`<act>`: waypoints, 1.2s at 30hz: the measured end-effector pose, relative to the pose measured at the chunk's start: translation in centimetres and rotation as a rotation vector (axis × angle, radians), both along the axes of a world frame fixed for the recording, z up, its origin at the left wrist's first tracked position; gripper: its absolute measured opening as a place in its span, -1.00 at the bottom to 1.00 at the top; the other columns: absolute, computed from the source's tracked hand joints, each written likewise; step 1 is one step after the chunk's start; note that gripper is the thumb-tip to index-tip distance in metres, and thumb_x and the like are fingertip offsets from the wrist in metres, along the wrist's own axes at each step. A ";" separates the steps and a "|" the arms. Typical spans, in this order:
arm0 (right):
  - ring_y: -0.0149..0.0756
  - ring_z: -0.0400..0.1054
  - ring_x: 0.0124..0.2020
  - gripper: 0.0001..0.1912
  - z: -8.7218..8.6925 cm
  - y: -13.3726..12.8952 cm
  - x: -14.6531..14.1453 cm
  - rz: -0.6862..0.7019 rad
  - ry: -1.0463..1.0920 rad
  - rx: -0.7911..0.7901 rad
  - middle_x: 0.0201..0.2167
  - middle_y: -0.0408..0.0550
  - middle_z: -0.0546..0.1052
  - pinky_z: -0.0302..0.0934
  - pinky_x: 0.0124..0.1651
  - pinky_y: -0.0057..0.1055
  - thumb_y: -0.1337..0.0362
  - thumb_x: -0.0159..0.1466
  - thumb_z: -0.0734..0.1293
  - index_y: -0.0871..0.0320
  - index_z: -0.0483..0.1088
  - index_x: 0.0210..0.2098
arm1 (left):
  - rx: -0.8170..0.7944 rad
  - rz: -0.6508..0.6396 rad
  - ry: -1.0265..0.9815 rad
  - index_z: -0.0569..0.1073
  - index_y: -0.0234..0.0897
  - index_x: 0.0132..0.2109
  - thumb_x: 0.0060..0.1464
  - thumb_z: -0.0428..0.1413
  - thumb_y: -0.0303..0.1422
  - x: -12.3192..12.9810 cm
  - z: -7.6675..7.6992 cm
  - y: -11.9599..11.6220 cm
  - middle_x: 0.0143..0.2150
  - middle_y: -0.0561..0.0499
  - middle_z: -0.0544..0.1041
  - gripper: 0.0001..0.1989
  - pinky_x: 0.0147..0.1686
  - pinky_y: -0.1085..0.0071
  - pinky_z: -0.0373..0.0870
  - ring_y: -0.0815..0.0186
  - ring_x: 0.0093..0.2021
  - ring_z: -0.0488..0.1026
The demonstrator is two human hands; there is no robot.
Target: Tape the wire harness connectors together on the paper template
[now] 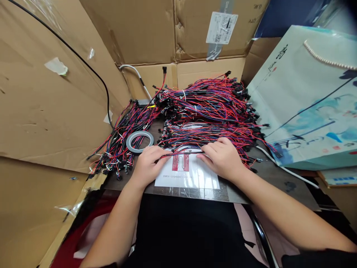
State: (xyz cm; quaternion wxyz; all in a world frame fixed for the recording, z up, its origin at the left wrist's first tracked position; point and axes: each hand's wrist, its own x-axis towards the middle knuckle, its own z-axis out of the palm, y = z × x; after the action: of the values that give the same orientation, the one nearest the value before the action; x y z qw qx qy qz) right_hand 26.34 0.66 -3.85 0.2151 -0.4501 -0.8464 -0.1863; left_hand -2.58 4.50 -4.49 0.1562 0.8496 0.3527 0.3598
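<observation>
Between my two hands a red and black wire harness (185,152) stretches sideways over a printed sheet (186,181). My left hand (150,162) pinches its left end, close to a small black connector. At the other end my right hand (221,156) has thumb and fingers closed on the wires. The sheet bears a picture of a harness and a line of lettering. Right behind my hands lies a large pile of bundled harnesses (206,108), some tied with white ties. A roll of grey tape (128,143) rests beside my left hand.
Loose harnesses (119,137) heap up on the left of the dark table (279,186). Cardboard walls (55,111) close in the left and back. A pale paper bag (312,104) stands at the right, with a white cable (290,173) along its base.
</observation>
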 end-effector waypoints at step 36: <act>-0.20 0.30 0.01 -0.74 2.0 -0.9 1.3 0.402 0.170 -0.710 0.02 -0.05 0.48 0.19 0.09 -0.16 0.09 0.33 0.32 0.01 0.59 -0.37 | -0.356 -0.138 -0.013 0.59 -0.25 -0.22 0.22 0.13 -0.32 -0.3 0.7 -0.1 -0.22 -0.03 0.59 -0.85 -0.10 0.35 0.39 0.31 -0.19 0.49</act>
State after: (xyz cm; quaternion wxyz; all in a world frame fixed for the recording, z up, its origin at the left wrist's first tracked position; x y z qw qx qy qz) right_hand 27.65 -0.20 -1.85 0.1477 -0.3358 -0.9084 0.2005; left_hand -2.90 4.38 -3.78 0.3304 0.8285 0.3507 0.2855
